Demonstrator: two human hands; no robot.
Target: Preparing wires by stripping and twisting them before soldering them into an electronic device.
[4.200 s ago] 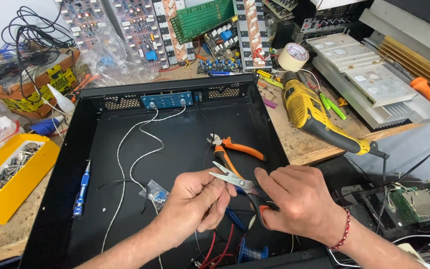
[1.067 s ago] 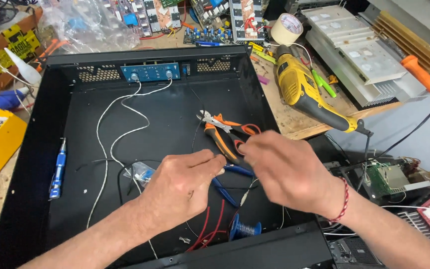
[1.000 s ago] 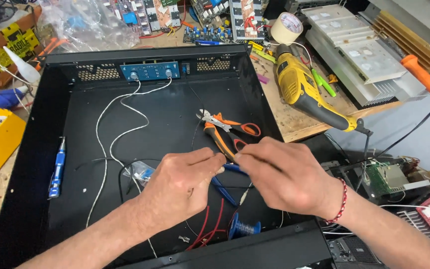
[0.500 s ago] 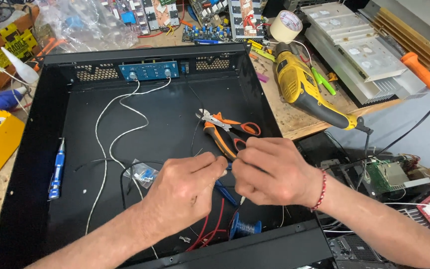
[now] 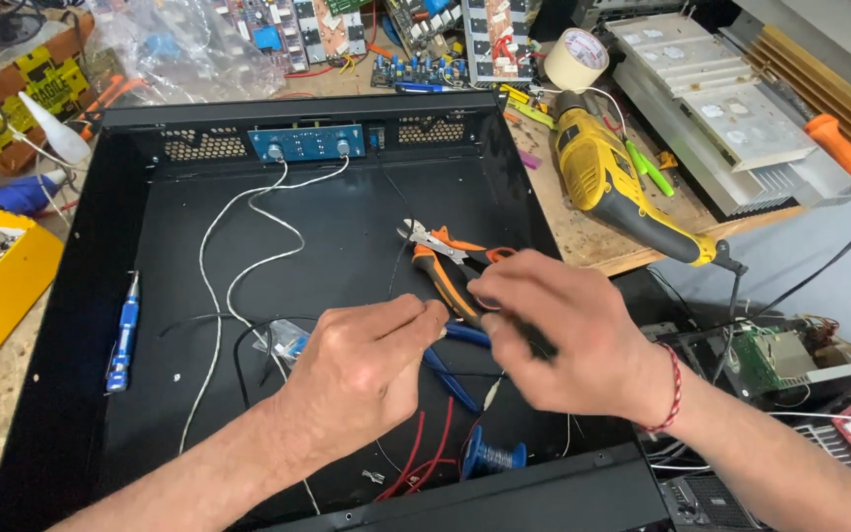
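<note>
A yellow tray (image 5: 2, 296) of small metal parts sits at the far left of the tabletop (image 5: 632, 241). Beside it lies the open black metal case (image 5: 81, 246). A blue screwdriver (image 5: 122, 330) rests inside along its left wall, and white wires (image 5: 238, 266) loop down from the blue panel (image 5: 307, 143) at the back.

The left hand (image 5: 361, 369) is low over the case floor. Its thumb and forefinger are pressed together on a pinched piece (image 5: 442, 331), probably a thin wire end, though it is too small to be sure. Below the hands lie red wires (image 5: 416, 463) and a blue spool (image 5: 490, 458), and a blue-handled tool (image 5: 450, 379) lies on the floor between them.

Orange-handled pliers (image 5: 450, 261) lie just behind the two hands, and neither hand holds them. The right hand (image 5: 563, 345) meets the left at the pinch. Its fingers are curled closed, and something dark shows under the palm, perhaps a tool handle. A yellow drill (image 5: 613, 187) and a tape roll (image 5: 575, 59) lie well apart on the right.

The work in hand looks like fine preparation of a wire end, held in the middle of the case between both sets of fingertips. Judging from this, a next move calls for a steady left-hand pinch, small and precise right-hand motion, and keeping the loose red and white leads clear.
</note>
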